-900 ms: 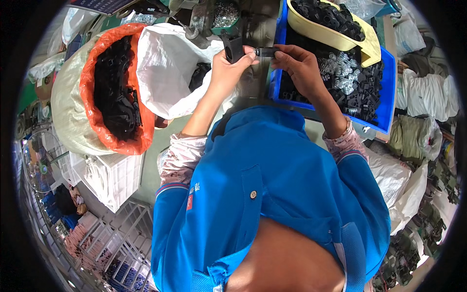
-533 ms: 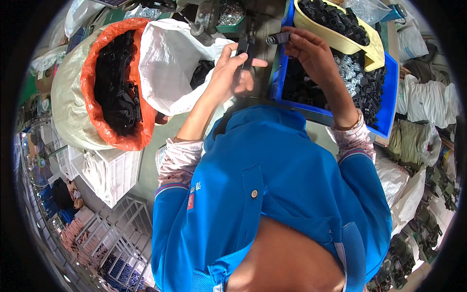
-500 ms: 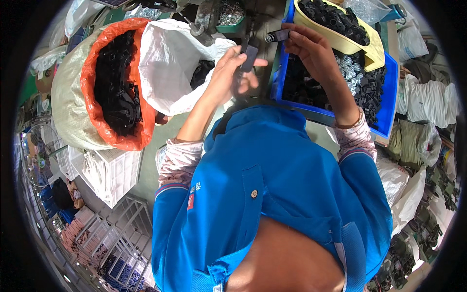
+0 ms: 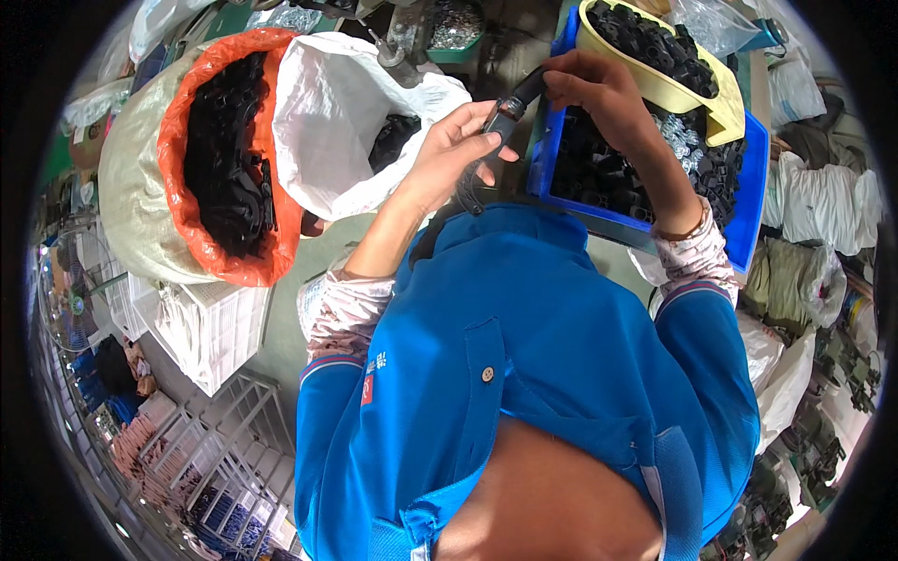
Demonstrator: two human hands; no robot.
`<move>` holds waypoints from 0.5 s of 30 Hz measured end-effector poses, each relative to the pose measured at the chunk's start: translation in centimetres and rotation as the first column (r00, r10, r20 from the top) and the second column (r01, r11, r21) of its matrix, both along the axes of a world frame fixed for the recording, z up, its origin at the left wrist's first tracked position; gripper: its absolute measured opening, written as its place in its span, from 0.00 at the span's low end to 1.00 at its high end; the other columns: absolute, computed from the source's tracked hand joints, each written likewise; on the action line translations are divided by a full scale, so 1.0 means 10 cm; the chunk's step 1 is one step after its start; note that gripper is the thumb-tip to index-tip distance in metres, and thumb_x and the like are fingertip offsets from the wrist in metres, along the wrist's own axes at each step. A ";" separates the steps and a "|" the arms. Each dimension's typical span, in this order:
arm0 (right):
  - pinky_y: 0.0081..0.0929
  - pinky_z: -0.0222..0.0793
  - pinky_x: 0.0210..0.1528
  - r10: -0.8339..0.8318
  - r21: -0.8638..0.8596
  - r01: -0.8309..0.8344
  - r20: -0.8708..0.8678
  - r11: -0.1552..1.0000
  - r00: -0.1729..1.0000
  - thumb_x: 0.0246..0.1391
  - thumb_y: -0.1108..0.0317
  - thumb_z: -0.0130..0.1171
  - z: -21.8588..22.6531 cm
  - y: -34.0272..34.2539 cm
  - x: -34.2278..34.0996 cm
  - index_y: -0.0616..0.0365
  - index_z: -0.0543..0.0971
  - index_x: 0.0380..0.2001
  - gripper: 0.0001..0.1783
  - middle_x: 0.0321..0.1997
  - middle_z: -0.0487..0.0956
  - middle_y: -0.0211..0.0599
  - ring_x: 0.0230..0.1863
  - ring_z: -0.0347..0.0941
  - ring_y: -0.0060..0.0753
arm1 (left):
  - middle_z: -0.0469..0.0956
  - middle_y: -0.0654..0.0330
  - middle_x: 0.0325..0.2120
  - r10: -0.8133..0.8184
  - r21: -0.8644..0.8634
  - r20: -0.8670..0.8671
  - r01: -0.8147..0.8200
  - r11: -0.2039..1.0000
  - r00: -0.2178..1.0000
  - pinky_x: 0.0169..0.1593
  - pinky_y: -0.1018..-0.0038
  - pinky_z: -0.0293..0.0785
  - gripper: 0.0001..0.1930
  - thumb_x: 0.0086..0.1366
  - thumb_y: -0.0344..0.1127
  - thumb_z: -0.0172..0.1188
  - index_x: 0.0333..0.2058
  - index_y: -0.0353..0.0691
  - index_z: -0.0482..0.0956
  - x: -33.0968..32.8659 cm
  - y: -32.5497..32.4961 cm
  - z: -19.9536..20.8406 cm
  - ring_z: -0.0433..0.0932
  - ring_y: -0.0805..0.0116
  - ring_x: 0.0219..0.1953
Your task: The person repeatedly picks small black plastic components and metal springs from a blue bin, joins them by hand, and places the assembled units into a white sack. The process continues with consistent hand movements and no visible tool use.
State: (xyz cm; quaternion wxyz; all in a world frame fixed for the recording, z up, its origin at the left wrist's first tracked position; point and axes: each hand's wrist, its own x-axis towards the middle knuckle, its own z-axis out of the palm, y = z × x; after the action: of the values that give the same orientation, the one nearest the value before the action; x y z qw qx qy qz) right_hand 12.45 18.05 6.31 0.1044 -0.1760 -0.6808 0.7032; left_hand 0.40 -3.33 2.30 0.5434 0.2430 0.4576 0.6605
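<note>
My left hand (image 4: 447, 154) grips a black plastic part with a curved end (image 4: 470, 193) hanging below the fingers. A small black plastic piece (image 4: 531, 86) is pinched between my right thumb and fingertips. My right hand (image 4: 599, 93) holds it against the upper end of the left-hand part, so the two touch. The spring seen earlier on the small piece is hard to make out at the joint. Under my right forearm lies a blue tray (image 4: 758, 201) with black pieces and a pile of silver springs (image 4: 680, 140).
A yellow container (image 4: 726, 126) of black pieces rests over the tray's far side. To the left stand a white bag (image 4: 318, 112) and an orange-lined sack (image 4: 176, 150), both holding black parts. A green container (image 4: 456, 54) of small metal parts sits at the back.
My right hand has moved slightly, bringing the small black piece with its spring down-left onto the left-hand part. The left-hand part has turned and shifted a little right.
</note>
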 end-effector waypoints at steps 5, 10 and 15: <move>0.21 0.72 0.39 0.076 0.106 -0.082 0.055 0.991 0.996 0.57 0.65 0.63 0.01 0.04 -0.02 0.67 0.78 0.45 0.18 0.33 0.79 0.34 0.33 0.76 0.23 | 0.76 0.57 0.49 -0.006 -0.020 0.019 0.006 1.000 1.000 0.27 0.81 0.73 0.20 0.68 0.32 0.55 0.58 0.36 0.67 0.02 0.01 0.00 0.80 0.69 0.40; 0.22 0.72 0.38 0.130 0.176 -0.141 0.070 0.974 0.989 0.56 0.65 0.64 0.00 0.03 -0.04 0.68 0.78 0.45 0.18 0.33 0.79 0.36 0.32 0.76 0.24 | 0.77 0.58 0.48 -0.021 0.003 0.050 0.021 1.000 0.999 0.26 0.82 0.71 0.19 0.69 0.33 0.55 0.57 0.36 0.68 0.02 0.02 0.02 0.80 0.72 0.38; 0.21 0.72 0.38 0.144 0.121 -0.155 0.095 0.980 0.985 0.57 0.65 0.64 0.03 0.02 -0.07 0.67 0.77 0.44 0.18 0.34 0.79 0.34 0.33 0.75 0.22 | 0.78 0.57 0.46 -0.030 0.015 0.031 0.030 0.999 0.999 0.26 0.83 0.70 0.19 0.69 0.33 0.55 0.56 0.35 0.68 -0.03 0.03 0.01 0.79 0.73 0.38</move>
State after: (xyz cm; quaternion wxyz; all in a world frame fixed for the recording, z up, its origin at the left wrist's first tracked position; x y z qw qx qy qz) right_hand 11.78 18.22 6.59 0.0329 -0.1475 -0.7398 0.6557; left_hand 0.09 -2.99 2.44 0.5586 0.2435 0.4406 0.6592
